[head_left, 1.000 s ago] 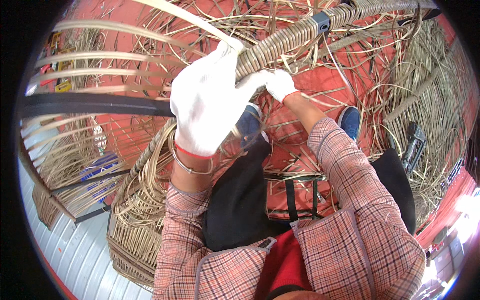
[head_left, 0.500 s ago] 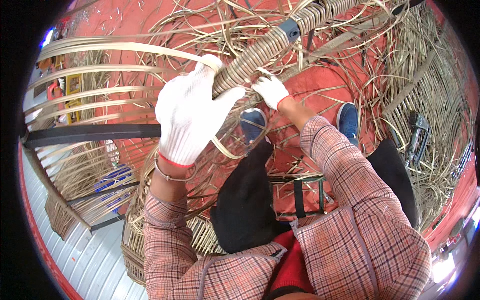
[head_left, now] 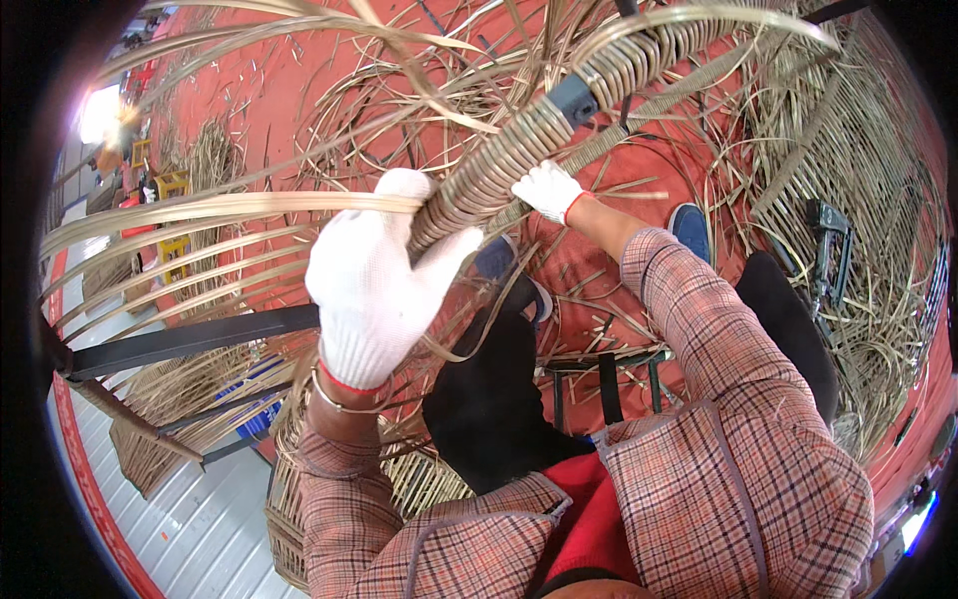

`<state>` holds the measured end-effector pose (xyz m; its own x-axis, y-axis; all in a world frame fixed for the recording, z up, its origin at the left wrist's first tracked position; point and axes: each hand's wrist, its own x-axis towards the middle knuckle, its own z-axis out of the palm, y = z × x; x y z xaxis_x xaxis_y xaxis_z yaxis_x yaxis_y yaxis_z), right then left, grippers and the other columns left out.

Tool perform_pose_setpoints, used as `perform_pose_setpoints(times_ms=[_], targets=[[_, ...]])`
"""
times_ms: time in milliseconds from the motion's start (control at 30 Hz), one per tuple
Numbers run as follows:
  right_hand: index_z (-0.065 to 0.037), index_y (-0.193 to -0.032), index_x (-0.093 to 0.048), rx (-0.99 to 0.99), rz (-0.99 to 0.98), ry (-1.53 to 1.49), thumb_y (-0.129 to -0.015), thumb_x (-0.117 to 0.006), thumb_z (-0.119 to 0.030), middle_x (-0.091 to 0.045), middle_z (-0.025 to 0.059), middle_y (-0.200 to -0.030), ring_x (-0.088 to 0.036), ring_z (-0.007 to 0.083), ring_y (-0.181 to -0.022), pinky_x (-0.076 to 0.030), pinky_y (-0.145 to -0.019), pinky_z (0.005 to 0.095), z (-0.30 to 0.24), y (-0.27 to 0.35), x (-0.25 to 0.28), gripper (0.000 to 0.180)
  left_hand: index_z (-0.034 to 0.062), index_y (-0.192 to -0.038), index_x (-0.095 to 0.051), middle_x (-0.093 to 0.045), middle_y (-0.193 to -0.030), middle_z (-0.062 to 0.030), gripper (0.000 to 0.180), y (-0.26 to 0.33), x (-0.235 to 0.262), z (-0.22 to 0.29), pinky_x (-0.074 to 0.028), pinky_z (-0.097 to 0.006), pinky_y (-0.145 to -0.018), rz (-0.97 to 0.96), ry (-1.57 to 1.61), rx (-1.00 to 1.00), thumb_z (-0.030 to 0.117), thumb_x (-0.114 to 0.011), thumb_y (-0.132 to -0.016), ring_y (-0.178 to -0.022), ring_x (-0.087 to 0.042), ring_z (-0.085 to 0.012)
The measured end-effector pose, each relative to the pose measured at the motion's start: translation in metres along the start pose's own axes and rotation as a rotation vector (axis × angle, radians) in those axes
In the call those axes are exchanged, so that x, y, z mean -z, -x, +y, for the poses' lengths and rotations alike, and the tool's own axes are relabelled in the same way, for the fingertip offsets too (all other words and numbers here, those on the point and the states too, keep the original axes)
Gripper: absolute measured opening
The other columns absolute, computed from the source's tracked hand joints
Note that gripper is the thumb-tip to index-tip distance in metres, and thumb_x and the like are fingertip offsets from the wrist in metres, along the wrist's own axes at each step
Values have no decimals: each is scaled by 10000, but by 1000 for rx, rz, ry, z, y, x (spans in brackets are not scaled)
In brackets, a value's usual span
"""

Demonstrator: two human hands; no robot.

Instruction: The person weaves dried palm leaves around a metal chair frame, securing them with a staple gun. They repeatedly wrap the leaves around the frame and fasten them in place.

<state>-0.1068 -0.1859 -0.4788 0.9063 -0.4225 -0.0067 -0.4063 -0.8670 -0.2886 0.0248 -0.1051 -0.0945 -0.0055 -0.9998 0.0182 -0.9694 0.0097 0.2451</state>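
Gloved left hand (head_left: 364,285) wraps around the lower end of a strip-wound frame bar (head_left: 479,182), pale flat strips (head_left: 230,207) running leftward from its fingers. Just beside the bar's lower edge, the gloved right hand (head_left: 547,192) curls its fingers; whether they grip anything cannot be told. The bar slants up and right past a dark fitting (head_left: 573,101), over a strip-strewn red floor (head_left: 264,95).
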Motion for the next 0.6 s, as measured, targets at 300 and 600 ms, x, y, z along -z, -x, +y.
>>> perform_pose_setpoints(times_ms=[300, 600], targets=[[-120, -1023, -738, -290, -94, -115, -931, -541, -192, -753, 90, -939, -714, 285, -961, -480, -893, 461, -15, 54, -42, 229, 108, -1015, -689, -659, -752, -63, 294, 8, -60, 18, -527, -387, -660, 98, 61, -288, 258, -836, -810, -676, -663, -288], [-137, -918, -786, -386, -204, -49, -906, -564, -181, -772, 84, -905, -733, 274, -909, -432, -1031, 461, -4, 51, -45, 228, 92, -1020, -646, -680, -799, -106, 345, -8, -63, 19, -544, -378, -667, -57, 166, -139, 235, -858, -790, -701, -680, -300]])
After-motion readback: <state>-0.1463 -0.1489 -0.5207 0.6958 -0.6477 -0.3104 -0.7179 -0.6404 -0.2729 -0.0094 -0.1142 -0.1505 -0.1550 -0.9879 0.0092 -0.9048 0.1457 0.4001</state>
